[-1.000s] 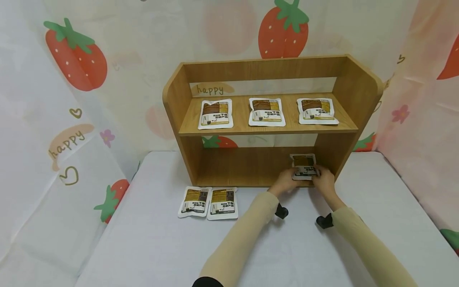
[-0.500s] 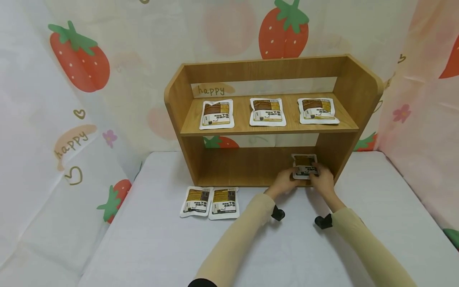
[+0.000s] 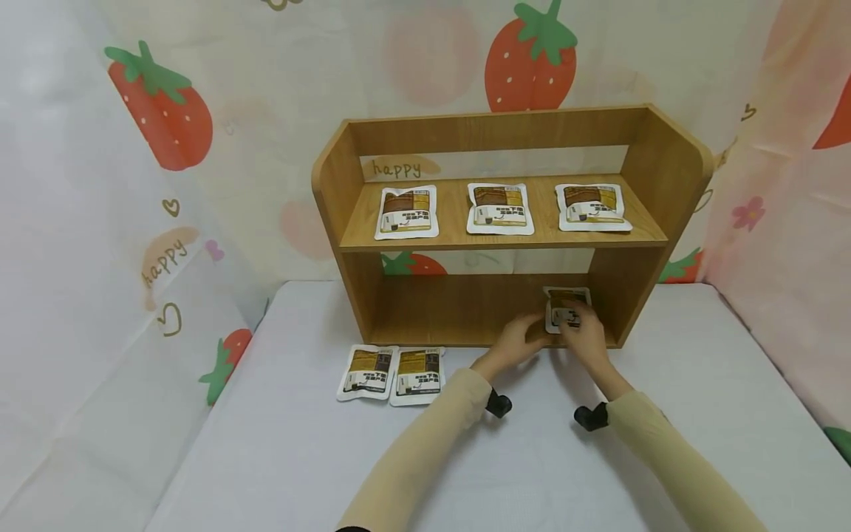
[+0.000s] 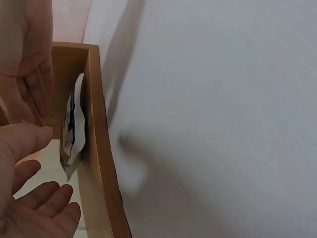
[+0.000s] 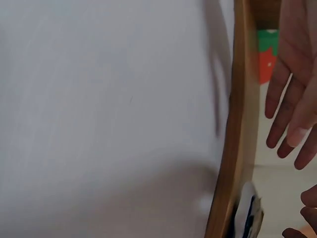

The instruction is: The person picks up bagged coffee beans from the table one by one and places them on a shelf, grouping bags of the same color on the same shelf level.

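White-edged packet [image 4: 74,124] on lower shelf [image 3: 459,310]; left hand [image 3: 512,343], right hand [image 3: 585,336] (fingers loosely spread) nearby.

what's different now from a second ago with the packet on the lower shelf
Both hands have let go of the packet: the left hand has drawn away to the left, and the right hand has shifted left and is over it. The packet stays on the lower shelf; the three packets above and two on the table are unchanged.
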`<action>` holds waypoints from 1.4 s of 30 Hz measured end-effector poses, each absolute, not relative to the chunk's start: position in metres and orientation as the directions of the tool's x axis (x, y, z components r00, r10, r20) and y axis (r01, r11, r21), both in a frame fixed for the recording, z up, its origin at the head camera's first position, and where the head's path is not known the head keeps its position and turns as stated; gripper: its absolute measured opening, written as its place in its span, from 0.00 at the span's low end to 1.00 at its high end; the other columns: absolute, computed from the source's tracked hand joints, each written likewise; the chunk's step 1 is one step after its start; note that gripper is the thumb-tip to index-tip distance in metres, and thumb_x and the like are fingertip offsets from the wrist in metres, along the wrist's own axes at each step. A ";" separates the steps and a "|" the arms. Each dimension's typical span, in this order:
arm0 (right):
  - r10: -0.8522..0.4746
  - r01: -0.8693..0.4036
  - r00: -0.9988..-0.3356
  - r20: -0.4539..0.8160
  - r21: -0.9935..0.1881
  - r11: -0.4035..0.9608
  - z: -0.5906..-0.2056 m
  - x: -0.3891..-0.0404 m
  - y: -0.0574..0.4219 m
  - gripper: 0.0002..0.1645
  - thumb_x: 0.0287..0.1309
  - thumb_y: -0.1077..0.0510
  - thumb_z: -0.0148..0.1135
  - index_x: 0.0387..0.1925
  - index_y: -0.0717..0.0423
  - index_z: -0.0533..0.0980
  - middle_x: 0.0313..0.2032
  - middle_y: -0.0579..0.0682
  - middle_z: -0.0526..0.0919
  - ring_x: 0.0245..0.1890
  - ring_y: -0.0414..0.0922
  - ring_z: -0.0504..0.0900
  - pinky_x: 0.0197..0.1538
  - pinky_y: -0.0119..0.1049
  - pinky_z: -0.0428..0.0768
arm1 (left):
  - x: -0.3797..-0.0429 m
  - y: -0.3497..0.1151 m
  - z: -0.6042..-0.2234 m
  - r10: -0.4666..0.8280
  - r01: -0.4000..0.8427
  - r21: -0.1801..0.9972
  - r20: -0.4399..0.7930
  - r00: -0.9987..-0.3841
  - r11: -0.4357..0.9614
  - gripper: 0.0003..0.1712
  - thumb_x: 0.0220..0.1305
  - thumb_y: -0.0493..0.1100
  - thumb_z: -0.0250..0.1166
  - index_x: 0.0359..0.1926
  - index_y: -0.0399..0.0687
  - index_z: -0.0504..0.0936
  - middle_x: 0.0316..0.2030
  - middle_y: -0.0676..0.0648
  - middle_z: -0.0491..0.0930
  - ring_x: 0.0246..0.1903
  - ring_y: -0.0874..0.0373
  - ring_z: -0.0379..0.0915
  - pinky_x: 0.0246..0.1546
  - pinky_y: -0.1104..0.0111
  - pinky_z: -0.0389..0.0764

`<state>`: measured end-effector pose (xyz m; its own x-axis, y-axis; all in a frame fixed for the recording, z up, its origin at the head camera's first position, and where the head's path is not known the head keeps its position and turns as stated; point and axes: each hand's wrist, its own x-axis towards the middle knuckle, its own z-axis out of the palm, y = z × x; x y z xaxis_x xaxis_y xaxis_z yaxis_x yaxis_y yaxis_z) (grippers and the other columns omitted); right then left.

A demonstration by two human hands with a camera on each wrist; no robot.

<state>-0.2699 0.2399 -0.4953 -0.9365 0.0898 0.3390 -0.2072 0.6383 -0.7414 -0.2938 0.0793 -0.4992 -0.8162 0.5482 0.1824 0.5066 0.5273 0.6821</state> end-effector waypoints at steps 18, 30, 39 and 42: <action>0.042 -0.159 -0.977 0.209 -0.847 0.507 -0.490 -0.258 0.208 0.27 0.62 0.62 0.52 0.61 0.68 0.65 0.60 0.67 0.65 0.62 0.63 0.62 0.61 0.58 0.63 | -0.283 0.026 -0.500 0.549 0.531 0.682 0.222 -0.805 0.503 0.30 0.63 0.41 0.60 0.64 0.40 0.65 0.62 0.43 0.67 0.63 0.51 0.62 0.62 0.63 0.64; -0.020 -0.124 -0.992 0.125 -0.929 0.348 -0.486 -0.247 0.182 0.26 0.66 0.59 0.49 0.63 0.65 0.63 0.60 0.64 0.68 0.60 0.58 0.68 0.58 0.52 0.69 | -0.271 -0.008 -0.499 0.514 0.482 0.725 0.205 -0.833 0.492 0.31 0.64 0.46 0.60 0.64 0.40 0.65 0.61 0.41 0.68 0.61 0.49 0.63 0.61 0.60 0.66; -0.095 -0.142 -0.988 0.121 -0.952 0.270 -0.484 -0.238 0.160 0.27 0.66 0.57 0.51 0.64 0.63 0.63 0.62 0.62 0.67 0.61 0.57 0.66 0.60 0.52 0.68 | -0.263 -0.034 -0.499 0.486 0.438 0.731 0.166 -0.858 0.523 0.31 0.64 0.49 0.59 0.64 0.42 0.66 0.62 0.44 0.68 0.63 0.51 0.62 0.61 0.59 0.66; -0.112 -0.152 -0.985 0.129 -0.960 0.234 -0.485 -0.236 0.151 0.27 0.66 0.57 0.51 0.63 0.64 0.63 0.61 0.64 0.68 0.60 0.57 0.68 0.60 0.51 0.68 | -0.260 -0.042 -0.501 0.478 0.436 0.728 0.170 -0.862 0.528 0.30 0.64 0.48 0.59 0.64 0.42 0.66 0.61 0.43 0.69 0.62 0.50 0.63 0.60 0.58 0.67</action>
<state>-0.2363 0.1510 -0.4853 -0.9853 -0.1123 0.1287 -0.1521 0.2341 -0.9603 -0.2598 -0.0416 -0.5007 -0.8619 0.4778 0.1698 0.4364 0.5283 0.7283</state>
